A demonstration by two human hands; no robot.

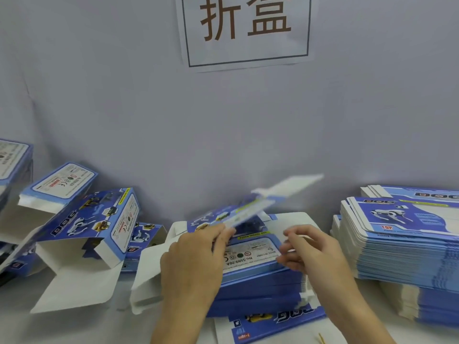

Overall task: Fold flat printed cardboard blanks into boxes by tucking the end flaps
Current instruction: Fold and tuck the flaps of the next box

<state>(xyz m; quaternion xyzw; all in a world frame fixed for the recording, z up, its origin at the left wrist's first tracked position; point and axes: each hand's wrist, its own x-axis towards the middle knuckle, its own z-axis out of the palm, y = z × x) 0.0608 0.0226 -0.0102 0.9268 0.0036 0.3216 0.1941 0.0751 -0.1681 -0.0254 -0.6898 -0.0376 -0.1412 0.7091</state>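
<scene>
Lying at nine o'clock on the table (74, 326), folded boxes (94, 227) tumble together with white flaps open. At six o'clock the left hand (196, 264) pinches the near corner of a flat blank (238, 212), lifted, tilted and blurred above the centre stack (258, 281). Just beside it, the right hand (310, 252) hovers with fingers loosely curled, thumb and fingertips close together; whether it touches the blank I cannot tell. At three o'clock sits a tall pile (402, 247) of unfolded blanks. At twelve o'clock a sign (248, 31) hangs on the wall.
</scene>
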